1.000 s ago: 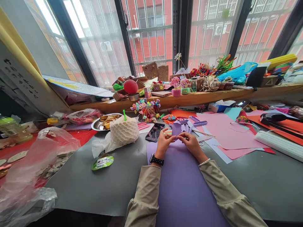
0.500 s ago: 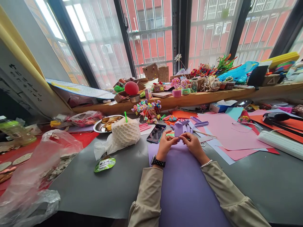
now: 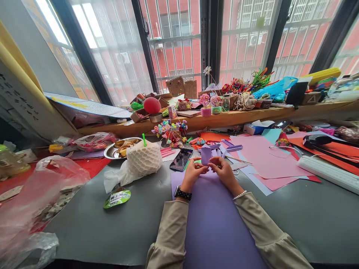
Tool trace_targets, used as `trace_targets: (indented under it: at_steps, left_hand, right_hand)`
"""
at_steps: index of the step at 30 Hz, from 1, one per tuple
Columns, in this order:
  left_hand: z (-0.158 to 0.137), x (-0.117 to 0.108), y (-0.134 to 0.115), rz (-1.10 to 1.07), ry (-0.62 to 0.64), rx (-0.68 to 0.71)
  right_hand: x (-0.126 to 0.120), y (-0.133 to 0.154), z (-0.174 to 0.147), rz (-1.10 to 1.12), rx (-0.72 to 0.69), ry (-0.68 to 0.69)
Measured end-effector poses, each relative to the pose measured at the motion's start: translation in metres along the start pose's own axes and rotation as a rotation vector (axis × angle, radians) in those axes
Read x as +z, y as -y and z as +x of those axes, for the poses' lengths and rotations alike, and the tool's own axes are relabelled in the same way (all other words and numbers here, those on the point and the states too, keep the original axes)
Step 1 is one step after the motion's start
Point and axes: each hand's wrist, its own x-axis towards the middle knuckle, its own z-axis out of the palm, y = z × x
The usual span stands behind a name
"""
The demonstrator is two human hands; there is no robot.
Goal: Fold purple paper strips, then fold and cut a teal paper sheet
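Note:
Between my two hands I hold a small folded piece of purple paper point(image 3: 206, 154) upright. My left hand point(image 3: 195, 172) pinches its lower left side, and my right hand point(image 3: 221, 171) grips the lower right side. Fingertips of both hands nearly meet below the piece. Under my wrists lies a large purple sheet point(image 3: 217, 220) on the grey table. Just behind my hands are several folded purple paper strips point(image 3: 232, 148). A dark phone point(image 3: 181, 160) lies left of my left hand, and scissors, of which a ring handle point(image 3: 236, 172) shows, lie right of my right hand.
A wrapped white coconut point(image 3: 144, 158) with a green straw stands left, before a metal plate point(image 3: 108, 152). Pink sheets point(image 3: 269, 153) and a white power strip point(image 3: 331, 172) lie right. Crafts crowd the wooden sill point(image 3: 193, 122). A plastic bag point(image 3: 56, 175) sits far left.
The view has shifted slightly, so everything appears a little further left. Both hands still hold the folded purple paper, with its front face now showing more between them.

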Motion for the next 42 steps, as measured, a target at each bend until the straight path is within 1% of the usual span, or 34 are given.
trace_targets:
  at_steps: [2, 4, 9, 22, 29, 36, 42]
  left_hand:
    - [0.0, 0.0, -0.001, -0.028, -0.026, -0.005]
    - [0.0, 0.001, -0.001, -0.048, -0.038, -0.004]
    - [0.0, 0.001, -0.001, -0.056, -0.029, -0.001]
    - [-0.001, 0.003, -0.003, -0.033, 0.007, -0.007]
    - [0.001, 0.001, 0.0, -0.013, -0.054, -0.001]
    - [0.0, 0.001, -0.001, -0.014, -0.059, 0.011]
    - [0.001, 0.001, 0.0, -0.001, -0.047, 0.019]
  right_hand:
    - [0.0, -0.001, 0.001, 0.038, 0.012, -0.04]
    - [-0.001, 0.0, 0.001, 0.02, 0.025, -0.061]
    - [-0.003, 0.006, 0.0, -0.112, 0.041, -0.015]
    - [-0.002, 0.005, -0.001, -0.148, 0.032, -0.035]
    - [-0.002, 0.008, -0.002, -0.187, 0.018, -0.019]
    - [-0.003, 0.009, -0.001, -0.159, 0.025, -0.004]
    - [-0.003, 0.006, -0.001, -0.245, -0.004, 0.017]
